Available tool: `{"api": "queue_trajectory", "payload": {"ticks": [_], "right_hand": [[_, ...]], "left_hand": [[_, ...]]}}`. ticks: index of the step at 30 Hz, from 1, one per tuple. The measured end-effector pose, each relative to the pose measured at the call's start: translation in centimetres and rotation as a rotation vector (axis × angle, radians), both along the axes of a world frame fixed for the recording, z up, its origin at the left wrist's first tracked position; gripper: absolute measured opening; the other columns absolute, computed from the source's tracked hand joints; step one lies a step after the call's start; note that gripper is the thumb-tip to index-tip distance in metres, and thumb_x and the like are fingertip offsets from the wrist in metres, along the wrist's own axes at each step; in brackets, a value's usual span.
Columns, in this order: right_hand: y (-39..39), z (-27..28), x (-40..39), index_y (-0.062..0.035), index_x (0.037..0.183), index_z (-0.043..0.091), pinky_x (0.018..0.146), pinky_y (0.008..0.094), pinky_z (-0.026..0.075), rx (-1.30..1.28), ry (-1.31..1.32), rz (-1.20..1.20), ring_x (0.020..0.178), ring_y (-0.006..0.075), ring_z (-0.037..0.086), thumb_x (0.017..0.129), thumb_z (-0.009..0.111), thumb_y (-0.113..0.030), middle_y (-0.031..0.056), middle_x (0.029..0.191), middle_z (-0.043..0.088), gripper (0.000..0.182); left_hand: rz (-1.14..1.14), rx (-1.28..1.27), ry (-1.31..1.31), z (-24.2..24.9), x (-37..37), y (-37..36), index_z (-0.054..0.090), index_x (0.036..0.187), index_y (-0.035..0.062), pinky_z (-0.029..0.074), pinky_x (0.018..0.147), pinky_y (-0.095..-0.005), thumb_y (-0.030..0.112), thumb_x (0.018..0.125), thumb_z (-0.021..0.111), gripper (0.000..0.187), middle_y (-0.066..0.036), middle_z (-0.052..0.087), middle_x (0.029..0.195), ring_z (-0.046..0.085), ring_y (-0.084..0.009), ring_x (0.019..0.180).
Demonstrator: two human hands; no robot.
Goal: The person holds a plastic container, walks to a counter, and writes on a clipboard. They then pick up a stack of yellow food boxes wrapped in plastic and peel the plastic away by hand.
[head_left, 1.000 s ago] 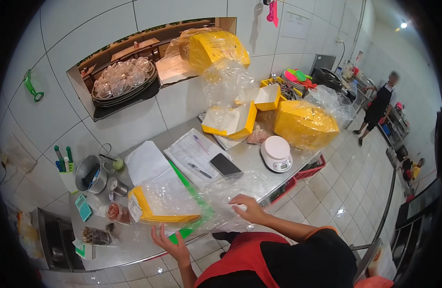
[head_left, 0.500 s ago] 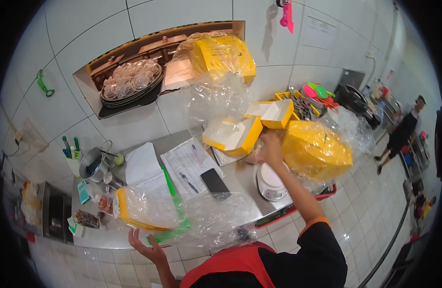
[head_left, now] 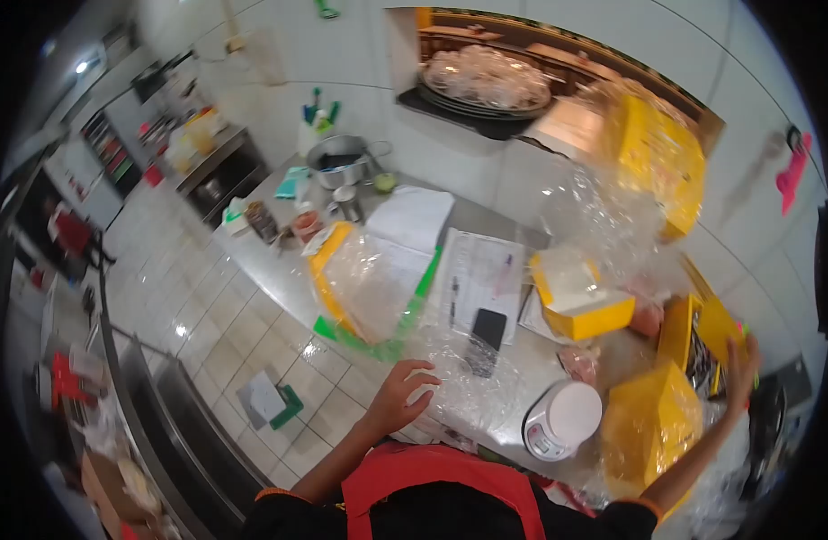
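My left hand (head_left: 403, 396) hovers at the counter's front edge, fingers apart and empty, beside clear plastic wrap (head_left: 463, 382). At the right, my right hand (head_left: 743, 367) is at a yellow box piece (head_left: 718, 324), above the yellow cutlery holder (head_left: 675, 333); its fingers are bent round the edge of the piece. An open yellow box (head_left: 589, 315) with a white inside lies on the counter. Nearer me stand a white kitchen scale (head_left: 562, 418) and a plastic-wrapped yellow pack (head_left: 652, 423). A black phone (head_left: 488, 329) rests on papers (head_left: 468, 270).
Further left are a yellow-edged plastic bag (head_left: 351, 279), a metal pot (head_left: 335, 162) and jars (head_left: 262, 221). Trays of wrapped items (head_left: 486, 85) and another yellow pack (head_left: 661, 157) sit in the wall opening. A person (head_left: 69, 229) stands far left.
The view has turned left. My right hand has moved from beside the open boxes to the right, and one yellow box piece has shifted with it. My left hand stays empty.
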State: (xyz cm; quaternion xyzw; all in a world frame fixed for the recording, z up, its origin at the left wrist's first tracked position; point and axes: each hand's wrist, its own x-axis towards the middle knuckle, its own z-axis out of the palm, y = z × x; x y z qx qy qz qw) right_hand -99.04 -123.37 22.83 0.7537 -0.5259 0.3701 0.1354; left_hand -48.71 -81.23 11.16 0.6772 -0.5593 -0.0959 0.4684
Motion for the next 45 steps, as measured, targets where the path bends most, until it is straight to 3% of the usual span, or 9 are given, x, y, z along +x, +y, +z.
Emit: {"api": "queue_trajectory", "payload": {"ticks": [3,7,12,16,21,25,32,38,45], "right_hand": [[13.2,6.6,2.9,0.0061,0.120,0.050,0.086,0.0218,0.040,0.373,-0.439,0.387,0.098,0.0112,0.051,0.095,0.058,-0.020,0.0075,0.109,0.056,0.036],[24.6,10.2,7.1,0.0019,0.110,0.064,0.087,0.0334,0.047,0.301,-0.343,0.499,0.095,0.0246,0.062,0.092,0.061,-0.019,0.0162,0.101,0.066,0.028],[23.1,4.6,16.1,0.0002,0.084,0.050,0.072,0.0280,0.034,0.458,-0.445,0.890,0.078,0.0146,0.043,0.082,0.063,-0.021,0.0046,0.083,0.047,0.025],[29.9,1.5,31.7,0.0004,0.087,0.058,0.075,0.0292,0.042,0.609,-0.942,0.979,0.083,0.0167,0.052,0.077,0.069,-0.014,0.0062,0.088,0.056,0.021],[40.9,-0.1,46.0,-0.0050,0.082,0.059,0.063,0.0369,0.045,0.209,-0.182,1.739,0.069,0.0267,0.059,0.074,0.074,-0.017,0.0087,0.081,0.062,0.021],[48.2,-3.1,53.1,-0.0073,0.081,0.058,0.071,0.0376,0.046,0.150,0.222,2.123,0.072,0.0267,0.059,0.072,0.074,-0.015,0.0047,0.086,0.061,0.020],[51.9,-4.4,58.6,-0.0058,0.115,0.059,0.090,0.0403,0.045,0.497,0.309,2.238,0.103,0.0343,0.056,0.078,0.070,-0.019,0.0140,0.116,0.058,0.041],[51.3,3.6,59.6,-0.0109,0.108,0.064,0.101,0.0610,0.030,-0.264,0.485,1.603,0.110,0.0318,0.056,0.072,0.073,-0.022,0.0136,0.110,0.061,0.039],[41.0,-1.0,54.8,-0.0096,0.110,0.064,0.071,0.0486,0.050,0.471,0.896,1.259,0.068,0.0335,0.064,0.079,0.064,-0.021,0.0140,0.074,0.066,0.032]], "left_hand": [[-0.041,0.049,0.136,0.2,-0.1,0.9,0.063,0.099,0.0054,0.043,0.094,-0.0370,0.003,0.079,0.065,0.020,-0.011,0.059,0.110,0.055,-0.0278,0.108],[-0.231,0.097,0.463,1.8,-0.7,1.0,0.062,0.101,0.0020,0.045,0.091,-0.0348,0.007,0.086,0.061,0.015,-0.010,0.063,0.104,0.060,-0.0224,0.102],[-0.636,0.189,0.851,4.6,-0.6,1.9,0.009,0.148,0.0092,0.031,0.106,-0.0445,0.041,0.081,0.071,0.096,-0.015,0.027,0.147,0.037,-0.0274,0.130],[-0.405,-0.054,0.623,5.8,1.3,6.2,-0.002,0.149,0.0123,0.025,0.110,-0.0437,0.056,0.075,0.071,0.112,-0.012,0.009,0.153,0.021,-0.0269,0.140],[-0.175,-0.504,0.989,6.4,6.8,14.7,-0.014,0.148,0.0187,0.026,0.110,-0.0449,0.069,0.067,0.070,0.126,-0.011,0.013,0.153,0.021,-0.0268,0.140],[0.364,-0.570,1.129,1.3,11.0,24.2,0.029,0.141,0.0072,0.045,0.095,-0.0355,0.035,0.085,0.068,0.074,-0.008,0.048,0.131,0.050,-0.0219,0.120],[0.904,-0.444,1.152,-5.1,16.1,30.9,0.058,0.116,0.0027,0.051,0.077,-0.0323,0.019,0.087,0.063,0.033,-0.004,0.064,0.099,0.063,-0.0191,0.090],[0.175,0.280,0.122,2.8,19.1,26.2,0.064,0.105,0.0041,0.049,0.074,-0.0393,0.021,0.088,0.059,0.025,-0.015,0.066,0.089,0.062,-0.0340,0.085],[-0.089,0.525,-0.026,6.2,17.4,17.6,0.059,0.120,0.0113,0.045,0.085,-0.0433,0.025,0.086,0.061,0.037,-0.016,0.064,0.103,0.059,-0.0344,0.098]]}}
